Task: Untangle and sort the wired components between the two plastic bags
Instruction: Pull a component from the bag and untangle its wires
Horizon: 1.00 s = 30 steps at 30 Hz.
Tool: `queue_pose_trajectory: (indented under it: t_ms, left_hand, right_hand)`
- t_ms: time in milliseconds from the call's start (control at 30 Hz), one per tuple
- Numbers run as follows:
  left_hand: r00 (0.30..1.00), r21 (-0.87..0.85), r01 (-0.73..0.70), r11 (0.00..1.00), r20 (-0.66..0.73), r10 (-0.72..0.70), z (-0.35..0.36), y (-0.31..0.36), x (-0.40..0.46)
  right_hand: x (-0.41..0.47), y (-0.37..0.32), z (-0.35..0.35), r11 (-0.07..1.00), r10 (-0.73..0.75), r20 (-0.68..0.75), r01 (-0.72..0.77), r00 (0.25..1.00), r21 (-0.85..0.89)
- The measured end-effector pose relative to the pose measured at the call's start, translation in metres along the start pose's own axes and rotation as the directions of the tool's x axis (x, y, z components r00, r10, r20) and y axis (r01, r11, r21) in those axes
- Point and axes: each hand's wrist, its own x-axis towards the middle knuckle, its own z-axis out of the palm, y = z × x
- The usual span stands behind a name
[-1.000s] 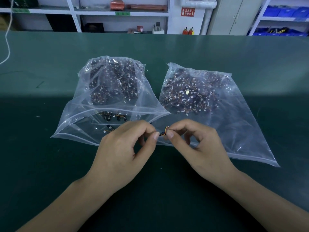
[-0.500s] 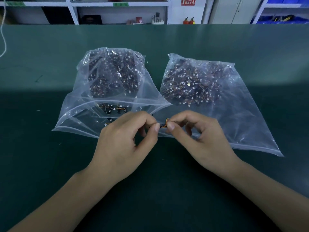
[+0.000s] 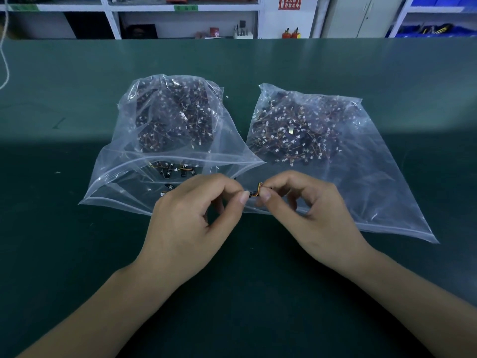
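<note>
Two clear plastic bags lie side by side on the green table. The left bag [image 3: 121,174] is heaped with dark wired components and has a few loose ones near its open mouth. The right bag [image 3: 382,182] holds a flatter tangle of them. Over the gap between the bag mouths, my left hand [image 3: 191,223] and my right hand [image 3: 315,208] both pinch one small wired component [image 3: 255,192] with orange and dark wires between thumb and forefinger. Most of the component is hidden by my fingertips.
The green table [image 3: 77,254] stretches wide around the bags. White shelving [image 3: 180,16] with small items stands behind the table's far edge. A thin white cord [image 3: 4,60] hangs at the far left.
Both hands keep the same pinch on the component. The view has shifted slightly up and down; the hands and bags have barely moved.
</note>
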Motion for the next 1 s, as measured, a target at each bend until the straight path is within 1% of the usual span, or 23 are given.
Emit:
queue_pose_trajectory:
  t_ms: [67,133,167,267,367,467,633,733,833,900,1000]
  left_hand:
    - [0.998,-0.056,0.012,0.998,-0.056,-0.015,0.001,-0.001,0.001]
    - [0.993,-0.133,0.051,0.99,-0.099,-0.064,0.001,-0.001,0.002]
    - [0.99,-0.158,0.069,0.985,-0.113,-0.087,0.001,-0.002,0.002]
    - [0.985,-0.15,0.083,0.985,-0.136,-0.104,-0.001,-0.005,0.003]
    - [0.991,-0.098,0.054,0.994,-0.119,-0.066,-0.002,-0.009,0.004]
    - [0.997,-0.039,-0.002,0.999,-0.077,-0.001,-0.002,-0.01,0.003]
    - [0.996,-0.032,-0.086,0.996,-0.036,0.085,0.002,-0.011,0.003]
    - [0.992,-0.009,-0.123,0.992,-0.03,0.123,0.004,-0.013,0.004]
    - [0.984,0.048,-0.166,0.985,-0.061,0.168,0.006,-0.013,0.007]
    - [0.982,0.055,-0.167,0.984,-0.076,0.171,0.008,-0.011,0.008]
    - [0.987,0.018,-0.142,0.99,-0.077,0.143,0.01,-0.01,0.008]
  right_hand:
    - [0.001,0.001,-0.002,0.999,-0.012,-0.008,0.012,1.0,-0.039]
    - [0.003,0.003,-0.005,0.996,-0.037,0.007,0.037,0.999,-0.077]
    - [0.004,0.004,-0.007,0.991,-0.049,0.022,0.052,0.999,-0.127]
    - [0.006,0.011,-0.014,0.912,-0.122,0.098,0.151,0.988,-0.381]
    - [0.009,0.016,-0.019,0.849,-0.161,0.144,0.212,0.976,-0.485]
    - [0.01,0.018,-0.02,0.85,-0.187,0.133,0.228,0.973,-0.474]
    - [0.009,0.016,-0.019,0.882,-0.207,0.032,0.201,0.978,-0.426]
    - [0.009,0.014,-0.02,0.883,-0.231,-0.012,0.205,0.973,-0.422]
    - [0.008,0.013,-0.02,0.878,-0.248,-0.014,0.219,0.969,-0.427]
    - [0.008,0.013,-0.018,0.876,-0.248,-0.007,0.221,0.969,-0.429]
    - [0.008,0.013,-0.018,0.878,-0.243,-0.007,0.217,0.97,-0.428]
